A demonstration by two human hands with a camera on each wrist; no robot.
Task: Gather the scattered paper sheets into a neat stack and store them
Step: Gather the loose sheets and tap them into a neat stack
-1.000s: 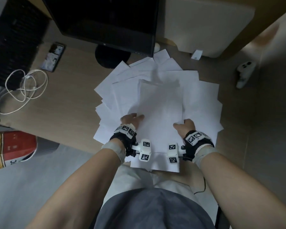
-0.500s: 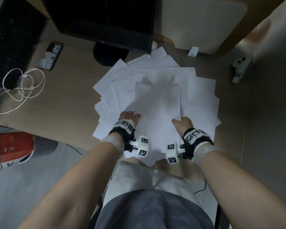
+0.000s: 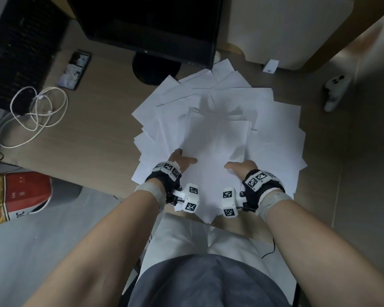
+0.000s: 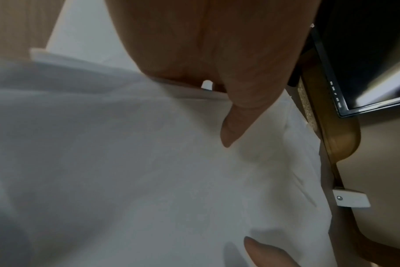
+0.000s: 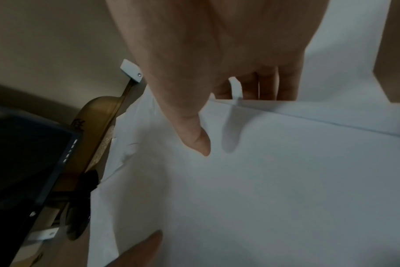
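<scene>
Paper sheets lie fanned across the desk ahead of and around both our hands, with a squarer bundle held between them. We grip that bundle at its two long sides: our left hand has its thumb on top and fingers tucked under the left edge, and our right hand mirrors it on the right edge, thumb pressing the top sheet. We judge this symmetric hold serves to square the sheets' edges before more are added. The hands stay well apart, the bundle's width between them.

How many sheets the bundle holds we cannot tell. Our fingers under the paper are hidden in the head view, and the wrist views show only parts of them. The near edge of the spread is covered by our wrist gear. Where the sheets should be stored is not visible.
</scene>
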